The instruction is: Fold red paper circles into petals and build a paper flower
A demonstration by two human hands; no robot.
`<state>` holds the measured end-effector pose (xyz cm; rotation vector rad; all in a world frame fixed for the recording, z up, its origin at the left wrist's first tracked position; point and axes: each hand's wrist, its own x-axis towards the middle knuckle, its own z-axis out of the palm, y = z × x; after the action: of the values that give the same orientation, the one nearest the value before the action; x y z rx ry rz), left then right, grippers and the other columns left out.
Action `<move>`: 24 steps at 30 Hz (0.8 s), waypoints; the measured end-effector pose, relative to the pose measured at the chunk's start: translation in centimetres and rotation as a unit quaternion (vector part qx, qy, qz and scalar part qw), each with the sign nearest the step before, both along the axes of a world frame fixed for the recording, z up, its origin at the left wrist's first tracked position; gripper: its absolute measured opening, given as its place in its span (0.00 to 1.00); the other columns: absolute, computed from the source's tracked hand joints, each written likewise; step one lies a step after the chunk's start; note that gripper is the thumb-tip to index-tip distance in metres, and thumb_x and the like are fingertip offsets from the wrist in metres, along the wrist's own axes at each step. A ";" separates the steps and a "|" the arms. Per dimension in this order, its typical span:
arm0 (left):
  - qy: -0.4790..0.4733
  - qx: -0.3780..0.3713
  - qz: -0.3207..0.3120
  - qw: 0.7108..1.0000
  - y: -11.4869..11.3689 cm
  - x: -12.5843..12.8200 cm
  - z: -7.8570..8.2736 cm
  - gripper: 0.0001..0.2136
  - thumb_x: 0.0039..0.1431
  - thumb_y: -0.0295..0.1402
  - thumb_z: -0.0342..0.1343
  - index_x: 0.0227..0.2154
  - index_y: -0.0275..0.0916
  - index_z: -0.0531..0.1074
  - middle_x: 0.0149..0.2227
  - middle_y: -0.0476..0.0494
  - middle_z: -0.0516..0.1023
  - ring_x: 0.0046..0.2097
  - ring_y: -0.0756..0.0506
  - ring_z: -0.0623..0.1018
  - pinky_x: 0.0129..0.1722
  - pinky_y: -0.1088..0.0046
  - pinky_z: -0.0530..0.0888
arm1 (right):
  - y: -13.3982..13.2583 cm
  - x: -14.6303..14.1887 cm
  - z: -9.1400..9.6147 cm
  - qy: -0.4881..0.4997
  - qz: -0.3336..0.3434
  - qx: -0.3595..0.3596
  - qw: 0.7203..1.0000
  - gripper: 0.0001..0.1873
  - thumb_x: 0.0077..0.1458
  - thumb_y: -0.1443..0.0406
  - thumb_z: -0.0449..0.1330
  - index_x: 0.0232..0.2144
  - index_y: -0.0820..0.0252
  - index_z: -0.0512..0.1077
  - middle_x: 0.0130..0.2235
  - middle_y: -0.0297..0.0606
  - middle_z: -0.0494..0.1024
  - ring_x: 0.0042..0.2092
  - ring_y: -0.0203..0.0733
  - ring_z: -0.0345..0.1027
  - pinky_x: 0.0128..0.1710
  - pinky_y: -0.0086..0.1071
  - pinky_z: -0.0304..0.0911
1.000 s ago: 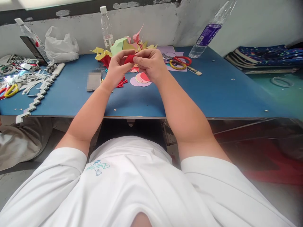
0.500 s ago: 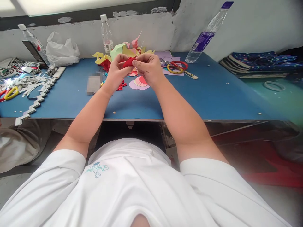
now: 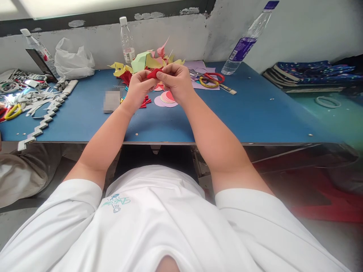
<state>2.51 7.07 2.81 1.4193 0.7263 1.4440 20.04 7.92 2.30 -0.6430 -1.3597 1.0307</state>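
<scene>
Both hands are raised above the blue table and pinch one small piece of red paper between them. My left hand grips its left end with curled fingers. My right hand holds the right end between thumb and fingertips. Under the hands lie a stack of round paper discs in pink, purple and red, and some folded red paper bits. A heap of coloured paper scraps sits just behind the hands.
Scissors with red and yellow handles lie on purple paper at the right. Plastic bottles stand at the wall. A white bag and silver paper strips fill the left. Books lie far right.
Between the first frame and now the view tilted slightly. Both hands kept hold of the red paper and worked it with small finger movements, staying in the same place.
</scene>
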 end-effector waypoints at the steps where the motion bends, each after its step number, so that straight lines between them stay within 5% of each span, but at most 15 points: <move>1: -0.007 -0.002 -0.001 1.000 0.0 0.0 0.1 0.20 0.72 0.12 0.68 0.29 0.40 0.72 0.29 0.56 0.65 0.30 0.53 0.72 0.37 0.75 0.71 | 0.2 0.1 0.0 -0.003 0.000 0.001 1.000 0.32 0.43 0.40 0.92 0.31 0.45 0.79 0.29 0.29 0.73 0.33 0.43 0.53 0.36 0.43 0.52; 6: -0.011 0.007 0.007 1.000 0.5 -0.1 -0.2 0.19 0.71 0.16 0.75 0.31 0.41 0.74 0.30 0.55 0.68 0.31 0.52 0.75 0.39 0.75 0.75 | 0.7 0.6 -0.1 -0.011 -0.010 -0.006 1.000 0.23 0.46 0.46 0.91 0.36 0.43 0.87 0.30 0.31 0.77 0.33 0.46 0.55 0.34 0.44 0.58; 14: 0.034 0.025 0.027 0.999 1.0 -0.2 -0.5 0.20 0.68 0.23 0.80 0.31 0.43 0.74 0.29 0.54 0.67 0.34 0.48 0.79 0.43 0.68 0.80 | -0.4 0.2 0.4 -0.017 -0.026 -0.004 1.000 0.29 0.42 0.39 0.90 0.32 0.44 0.82 0.28 0.29 0.76 0.33 0.44 0.57 0.36 0.45 0.57; 19: 0.041 0.025 0.031 0.998 0.8 -0.1 -0.4 0.21 0.67 0.27 0.82 0.31 0.44 0.71 0.29 0.53 0.67 0.37 0.45 0.82 0.47 0.64 0.82 | -0.1 0.2 0.1 -0.038 -0.022 -0.001 0.999 0.26 0.46 0.41 0.88 0.30 0.41 0.79 0.29 0.34 0.73 0.34 0.50 0.59 0.38 0.45 0.57; 24: 0.048 0.026 0.032 0.998 0.6 0.0 -0.4 0.21 0.65 0.29 0.82 0.31 0.45 0.72 0.29 0.53 0.68 0.39 0.44 0.82 0.47 0.63 0.83 | 0.5 0.4 -0.5 -0.035 -0.007 0.015 0.999 0.29 0.53 0.41 0.89 0.34 0.45 0.78 0.30 0.29 0.73 0.34 0.44 0.57 0.38 0.44 0.60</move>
<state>2.47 7.72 2.40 1.5269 0.8065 1.4612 20.49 8.46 1.77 -0.6718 -1.4276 0.9823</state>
